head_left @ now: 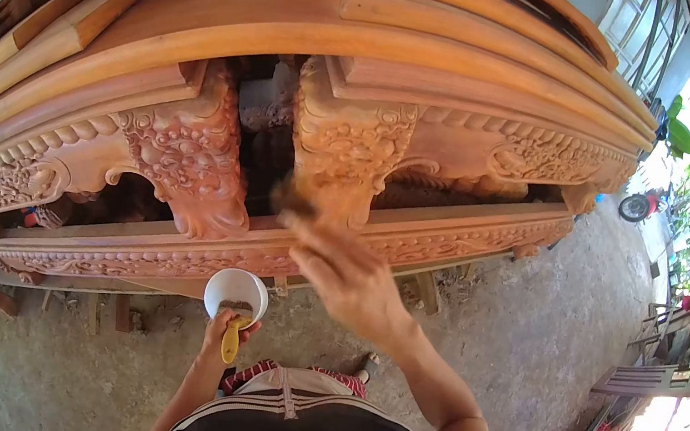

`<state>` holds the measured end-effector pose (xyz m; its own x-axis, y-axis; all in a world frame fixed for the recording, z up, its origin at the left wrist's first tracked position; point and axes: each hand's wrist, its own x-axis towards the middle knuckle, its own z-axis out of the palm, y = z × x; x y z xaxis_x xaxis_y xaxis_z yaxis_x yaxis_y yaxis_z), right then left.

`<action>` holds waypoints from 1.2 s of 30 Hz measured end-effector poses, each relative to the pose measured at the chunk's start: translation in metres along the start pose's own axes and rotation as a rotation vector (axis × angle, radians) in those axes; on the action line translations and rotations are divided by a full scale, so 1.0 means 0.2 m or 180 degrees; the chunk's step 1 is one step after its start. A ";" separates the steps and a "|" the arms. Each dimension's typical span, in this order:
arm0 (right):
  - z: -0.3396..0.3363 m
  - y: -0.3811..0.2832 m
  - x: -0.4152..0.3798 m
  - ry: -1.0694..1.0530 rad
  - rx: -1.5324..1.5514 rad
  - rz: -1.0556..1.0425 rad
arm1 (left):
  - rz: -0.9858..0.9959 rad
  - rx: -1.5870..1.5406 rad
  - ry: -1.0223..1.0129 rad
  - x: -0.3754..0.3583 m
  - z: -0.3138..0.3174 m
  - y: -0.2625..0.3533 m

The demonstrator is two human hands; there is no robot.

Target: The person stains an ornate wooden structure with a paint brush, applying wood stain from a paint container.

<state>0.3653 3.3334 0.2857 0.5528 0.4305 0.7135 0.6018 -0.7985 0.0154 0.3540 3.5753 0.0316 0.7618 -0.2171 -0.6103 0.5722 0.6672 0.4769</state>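
My left hand [221,329] is closed around a white plastic cup [215,289] with some brown stuff in its bottom. A yellow handle [230,343] sticks out over the cup's near edge, against my fingers; its other end is hidden. My right hand [344,273] grips a brush, blurred by motion, whose dark bristles [295,204] are at the lower part of a carved wooden leg [343,146]. This leg belongs to a large piece of carved wooden furniture [482,64]. A redder carved leg [186,146] stands to its left.
A long carved lower rail [442,242] runs across just beyond my hands. Wooden props [426,293] show beneath it on the concrete floor [514,356]. Wooden chairs or benches [669,365] are at the right, a wheeled vehicle [637,207] farther back.
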 end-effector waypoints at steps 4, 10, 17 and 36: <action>-0.06 0.01 0.04 0.0294 0.0393 0.0011 | 0.0030 -0.0108 0.0081 -0.01 0.00 -0.01; -0.03 -0.02 0.06 0.0079 -0.0063 -0.0181 | 0.0056 -0.0132 0.0097 -0.06 0.01 -0.03; -0.13 0.14 -0.03 0.0289 0.1077 0.0979 | 0.0021 -0.0014 0.0109 -0.04 -0.03 -0.03; -0.26 0.66 -0.36 0.2187 0.0587 0.2395 | 0.0004 0.0111 -0.0098 0.03 0.40 -0.20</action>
<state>0.3749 3.1751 0.2725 0.4091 -0.5324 0.7410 0.3479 -0.6598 -0.6661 0.3593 3.4900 0.0589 0.7713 -0.2385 -0.5901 0.5810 0.6424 0.4998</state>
